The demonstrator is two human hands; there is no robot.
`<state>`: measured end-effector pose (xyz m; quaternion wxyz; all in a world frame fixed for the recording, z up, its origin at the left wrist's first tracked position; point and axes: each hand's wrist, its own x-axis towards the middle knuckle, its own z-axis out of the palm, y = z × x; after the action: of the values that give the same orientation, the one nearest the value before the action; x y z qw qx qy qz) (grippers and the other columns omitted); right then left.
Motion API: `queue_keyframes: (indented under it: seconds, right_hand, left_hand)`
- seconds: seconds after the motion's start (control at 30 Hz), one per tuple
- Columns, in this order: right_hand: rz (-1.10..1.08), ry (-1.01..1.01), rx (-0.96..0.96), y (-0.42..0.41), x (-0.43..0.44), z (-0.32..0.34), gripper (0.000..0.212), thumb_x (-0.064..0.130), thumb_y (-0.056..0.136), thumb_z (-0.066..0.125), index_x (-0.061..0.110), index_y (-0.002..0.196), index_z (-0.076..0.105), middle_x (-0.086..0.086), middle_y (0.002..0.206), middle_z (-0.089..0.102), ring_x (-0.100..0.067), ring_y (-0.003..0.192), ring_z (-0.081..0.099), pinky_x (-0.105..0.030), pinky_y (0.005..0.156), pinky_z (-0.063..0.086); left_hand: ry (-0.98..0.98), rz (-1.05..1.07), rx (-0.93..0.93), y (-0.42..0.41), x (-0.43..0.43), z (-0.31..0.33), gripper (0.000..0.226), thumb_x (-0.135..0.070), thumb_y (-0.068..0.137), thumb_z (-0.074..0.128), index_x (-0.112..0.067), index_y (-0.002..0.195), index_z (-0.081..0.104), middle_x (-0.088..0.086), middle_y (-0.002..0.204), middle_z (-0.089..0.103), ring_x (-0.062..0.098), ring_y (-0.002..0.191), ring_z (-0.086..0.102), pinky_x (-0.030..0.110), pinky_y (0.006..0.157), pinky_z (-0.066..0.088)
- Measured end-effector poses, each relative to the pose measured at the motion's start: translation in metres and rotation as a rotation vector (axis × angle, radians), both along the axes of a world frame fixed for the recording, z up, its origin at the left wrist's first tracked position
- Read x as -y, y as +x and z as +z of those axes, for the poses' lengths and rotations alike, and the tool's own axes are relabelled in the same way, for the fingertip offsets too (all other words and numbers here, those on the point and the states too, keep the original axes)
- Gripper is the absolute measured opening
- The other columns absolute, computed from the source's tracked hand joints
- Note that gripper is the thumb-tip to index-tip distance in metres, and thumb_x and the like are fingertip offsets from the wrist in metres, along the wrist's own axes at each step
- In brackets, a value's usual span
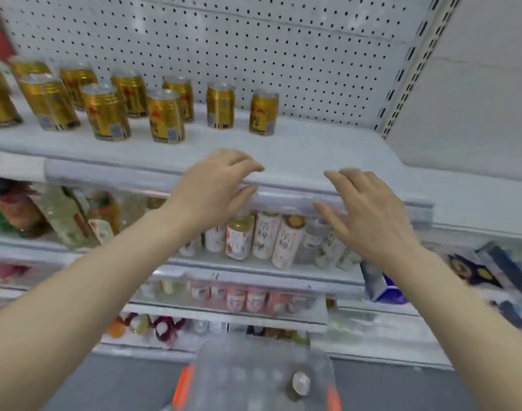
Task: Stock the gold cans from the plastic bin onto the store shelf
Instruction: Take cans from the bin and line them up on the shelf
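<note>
stock: mostly done by the look | gold cans [165, 117] 10-odd upright on shelf [313, 149], upper left to ctr | bin [224, 381] bottom ctr, 1 can [300, 382] visible inside, to go | L grip [215, 188] & R grip [369, 215] both released, empty, mid-frame at shelf front edge

Left hand [215, 189]: raised, palm down, fingers loosely curled, holding nothing.
Right hand [363, 215]: raised, palm down, fingers spread and slightly bent, empty.
Forearms: both bare, extended forward, angled inward.
</note>
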<state>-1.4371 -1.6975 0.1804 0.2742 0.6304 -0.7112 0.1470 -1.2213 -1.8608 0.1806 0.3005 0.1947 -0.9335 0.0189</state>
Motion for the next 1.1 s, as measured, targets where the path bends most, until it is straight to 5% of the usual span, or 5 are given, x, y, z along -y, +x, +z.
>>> queue_keyframes:
  seconds: [0.33,0.53,0.8,0.93,1.1]
  right_hand:
    - [0.009,0.322,0.367,0.025,-0.164,-0.191,0.046,0.038,0.093,0.055,0.006,0.126,0.059,-0.011,0.115,0.061,-0.033,0.099,0.058,-0.04,0.079,0.05]
    - [-0.049,0.694,0.575,0.049,-0.202,-0.323,0.05,0.029,0.081,0.071,0.015,0.127,0.056,-0.004,0.114,0.059,-0.032,0.099,0.059,-0.036,0.063,0.053]
    - [-0.167,1.136,0.594,0.063,-0.187,-0.483,0.062,0.025,0.084,0.063,0.016,0.141,0.039,-0.009,0.13,0.047,-0.031,0.113,0.051,-0.039,0.089,0.048]
    - [-0.285,1.199,0.585,0.067,-0.184,-0.522,0.055,0.02,0.087,0.06,0.018,0.137,0.037,-0.007,0.128,0.043,-0.027,0.116,0.048,-0.039,0.09,0.049]
    - [-0.325,1.23,0.613,0.067,-0.191,-0.538,0.059,0.02,0.082,0.066,0.019,0.134,0.038,-0.006,0.128,0.042,-0.026,0.112,0.05,-0.035,0.086,0.046]
  left_hand:
    - [0.361,0.061,0.13,0.027,-0.15,-0.204,0.038,-0.02,0.083,0.071,-0.016,0.121,0.063,0.003,0.116,0.063,0.026,0.107,0.055,0.031,0.089,0.04]
    - [0.647,0.102,0.336,0.037,-0.209,-0.334,0.043,-0.022,0.079,0.075,-0.026,0.119,0.063,-0.005,0.115,0.064,0.021,0.108,0.057,0.035,0.081,0.054]
    - [0.873,0.046,0.532,0.029,-0.228,-0.47,0.049,-0.025,0.088,0.067,-0.024,0.134,0.052,-0.002,0.131,0.053,0.022,0.12,0.048,0.039,0.093,0.048]
    - [0.91,-0.073,0.773,0.007,-0.224,-0.523,0.065,-0.037,0.084,0.069,-0.025,0.141,0.042,0.0,0.137,0.045,0.023,0.123,0.042,0.04,0.095,0.045]
    - [0.86,-0.192,1.031,-0.02,-0.236,-0.567,0.072,-0.019,0.074,0.078,-0.02,0.137,0.044,0.005,0.129,0.045,0.031,0.108,0.052,0.041,0.084,0.049]
